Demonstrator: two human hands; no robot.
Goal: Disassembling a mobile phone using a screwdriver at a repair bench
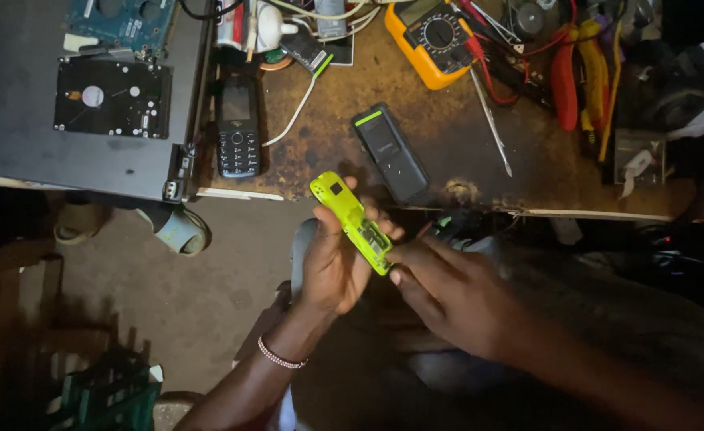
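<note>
Lime-green phone shell (351, 222), already stripped, is gripped in the left hand (332, 267) below the counter (448, 168) edge, while its lower end is pinched by the right hand (448, 291); a dark phone part (389, 152) lies just beyond.

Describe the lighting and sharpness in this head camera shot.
Head view: dim overall, brightest on the workbench near the yellow multimeter; the lime-green phone shell stands out, held in the left hand; right hand and floor fall into deep shadow; slight softness throughout.
</note>
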